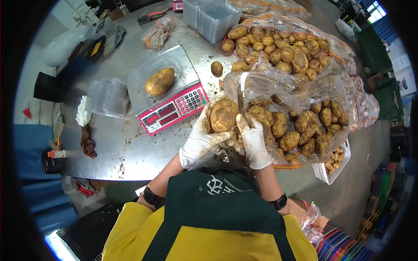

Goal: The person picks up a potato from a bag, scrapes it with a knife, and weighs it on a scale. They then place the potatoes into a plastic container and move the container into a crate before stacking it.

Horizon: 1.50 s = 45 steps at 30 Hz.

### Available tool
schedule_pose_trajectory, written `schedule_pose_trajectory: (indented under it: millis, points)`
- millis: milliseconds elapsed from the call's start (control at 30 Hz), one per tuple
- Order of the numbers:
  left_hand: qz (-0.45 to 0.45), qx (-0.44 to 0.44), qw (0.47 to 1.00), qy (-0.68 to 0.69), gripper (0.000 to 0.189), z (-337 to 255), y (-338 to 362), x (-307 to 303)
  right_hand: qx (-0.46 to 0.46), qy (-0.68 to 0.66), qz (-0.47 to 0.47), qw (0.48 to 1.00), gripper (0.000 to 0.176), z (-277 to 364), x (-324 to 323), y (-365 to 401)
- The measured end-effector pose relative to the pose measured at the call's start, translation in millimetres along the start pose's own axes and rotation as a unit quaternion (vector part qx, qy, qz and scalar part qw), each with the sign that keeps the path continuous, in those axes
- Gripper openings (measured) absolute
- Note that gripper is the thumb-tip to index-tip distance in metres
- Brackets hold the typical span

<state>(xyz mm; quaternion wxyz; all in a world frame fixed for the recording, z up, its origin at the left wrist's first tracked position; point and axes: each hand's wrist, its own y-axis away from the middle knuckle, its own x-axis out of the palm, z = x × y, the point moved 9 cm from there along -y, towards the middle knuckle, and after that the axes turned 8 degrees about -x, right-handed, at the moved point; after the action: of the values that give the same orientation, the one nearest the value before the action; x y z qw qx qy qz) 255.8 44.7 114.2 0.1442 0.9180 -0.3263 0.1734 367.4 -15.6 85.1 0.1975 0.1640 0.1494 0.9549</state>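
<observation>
Across a soil-specked, silvery metal table point(104, 150), working between a pink-and-silver digital scale point(172, 108) and a gaping, clear plastic bag point(261, 80). Cupping a round, brown, dirt-patched potato point(224, 115) in the white-gloved left hand point(199, 141), above the table; holding the white-gloved right hand point(253, 141) narrowly curled beside it, thumb touching or nearly touching the skin, leaving anything under those fingers impossible to tell. Risking a drop through slipping on the dusty, rounded skin. Risking a spill too, by nudging the slack bag and loosening its large, muddy potatoes point(289, 141) near the table's edge; or, by bumping the scale, setting an oblong tan potato point(160, 81) rolling off its shallow, clear plastic tray point(143, 76). Nesting beside the scale, in a stack: ribbed, clear plastic trays point(109, 98). Crowding inside a farther clear plastic bag point(339, 45): smaller potatoes point(287, 54). Filling a white plastic basket point(324, 176) at lower right: little tan potatoes point(334, 161).
</observation>
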Motion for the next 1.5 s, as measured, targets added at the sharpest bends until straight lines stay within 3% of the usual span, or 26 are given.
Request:
schedule_pose_trajectory:
  millis: [33,100,167,200,267,300,367,467,533,567,667,700,733,767,800,833,900,933,1067,1100,1133,1200,1267,1367,1467,1500]
  points:
    - [-0.011,0.030,0.999,-0.022,0.085,-1,0,-5,-0.017,0.127,-0.009,0.992,0.024,8,-7,-1]
    - [-0.033,0.047,0.996,-0.069,0.081,-3,0,-11,-0.159,0.251,-0.002,0.955,0.024,25,-1,0]
    - [-0.074,0.068,0.980,-0.170,0.077,0,-2,-17,-0.300,0.397,0.006,0.867,0.024,28,14,3]
    - [-0.083,0.073,0.982,-0.150,0.077,3,-2,-19,-0.345,0.463,0.005,0.817,0.031,29,21,8]
    - [-0.103,0.083,0.985,-0.111,0.077,5,-2,-22,-0.358,0.550,0.005,0.755,0.037,33,34,21]
    - [-0.114,0.088,0.974,-0.175,0.075,4,-1,-27,-0.365,0.554,0.021,0.747,0.037,37,41,27]
    - [-0.087,0.054,0.990,-0.098,0.074,0,-1,-21,-0.378,0.563,0.051,0.733,0.039,41,51,35]
    - [-0.081,0.069,0.989,-0.104,0.076,-7,0,-18,-0.335,0.530,0.042,0.778,0.039,33,38,20]
    - [-0.072,0.095,0.981,-0.153,0.079,-12,1,-14,-0.262,0.479,0.022,0.838,0.051,21,13,-1]
    - [-0.079,0.107,0.975,-0.179,0.079,-15,1,-10,-0.312,0.491,0.013,0.813,0.050,30,19,6]
    - [-0.075,0.072,0.990,-0.099,0.076,-1,-7,-16,-0.324,0.584,0.060,0.742,0.052,33,47,28]
    - [-0.073,0.081,0.993,-0.035,0.075,1,-7,-15,-0.377,0.585,0.062,0.716,0.053,31,50,33]
    - [-0.078,0.110,0.986,-0.094,0.070,3,-11,-21,-0.361,0.575,0.061,0.732,0.053,30,47,31]
    - [-0.041,0.101,0.994,-0.028,0.069,-2,-12,-15,-0.345,0.565,0.062,0.747,0.054,28,44,29]
    - [-0.074,0.145,0.959,-0.234,0.070,-13,-9,-15,-0.328,0.555,0.066,0.761,0.054,26,41,26]
    - [-0.124,0.189,0.878,-0.422,0.070,-24,-5,-16,-0.285,0.509,0.070,0.809,0.059,19,34,21]
    - [-0.171,0.191,0.806,-0.534,0.073,-36,-10,-28,-0.214,0.337,0.040,0.916,0.061,21,18,15]
    - [-0.190,0.188,0.739,-0.619,0.072,-46,-15,-34,-0.173,0.246,0.024,0.953,0.062,19,9,12]
    - [-0.247,0.151,0.732,-0.616,0.067,-88,-34,-90,-0.271,0.384,-0.004,0.883,0.049,34,-8,11]
    - [-0.200,0.172,0.700,-0.664,0.063,-88,-43,-100,-0.175,0.392,-0.005,0.903,0.045,25,-12,10]
    - [-0.152,0.191,0.662,-0.709,0.059,-82,-51,-115,-0.186,0.386,-0.007,0.903,0.045,24,-11,10]
    - [-0.069,0.142,0.591,-0.791,0.057,-56,-57,-141,-0.207,0.374,-0.008,0.904,0.044,12,-12,8]
    - [0.026,0.050,0.683,-0.728,0.059,-43,-62,-163,-0.216,0.392,0.002,0.894,0.043,9,-13,8]
    - [-0.064,0.054,0.832,-0.548,0.057,-99,-55,-181,-0.218,0.385,0.004,0.897,0.041,13,-13,9]
    - [-0.216,0.155,0.896,-0.356,0.042,-140,-40,-254,-0.199,0.356,-0.002,0.913,0.036,11,-13,6]
    - [-0.261,0.133,0.911,-0.289,0.040,-139,-38,-289,-0.198,0.340,-0.003,0.919,0.032,10,-12,5]
